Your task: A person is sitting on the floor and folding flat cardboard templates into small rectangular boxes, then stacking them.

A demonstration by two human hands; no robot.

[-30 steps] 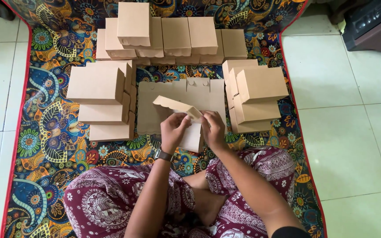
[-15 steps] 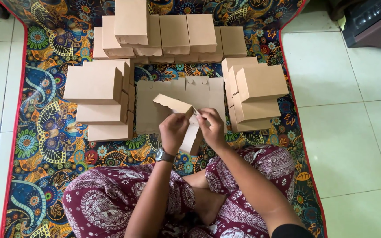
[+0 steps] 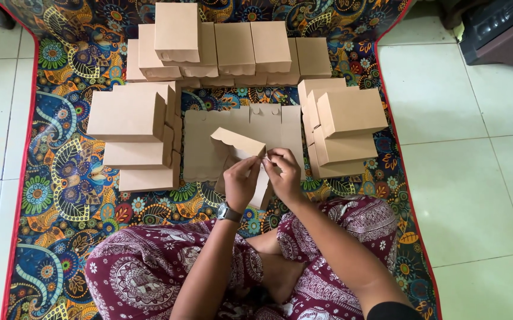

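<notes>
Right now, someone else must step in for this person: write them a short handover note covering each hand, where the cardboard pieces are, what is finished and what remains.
Left hand and right hand: both grip one half-folded box above the lap, its scalloped flap raised.
Flat blanks: spread on the patterned mat just in front of the hands.
Done: folded boxes stacked in a left pile, a back row and a right pile.
Left: the box in hand is not closed yet, and the flat blanks are unfolded.
</notes>
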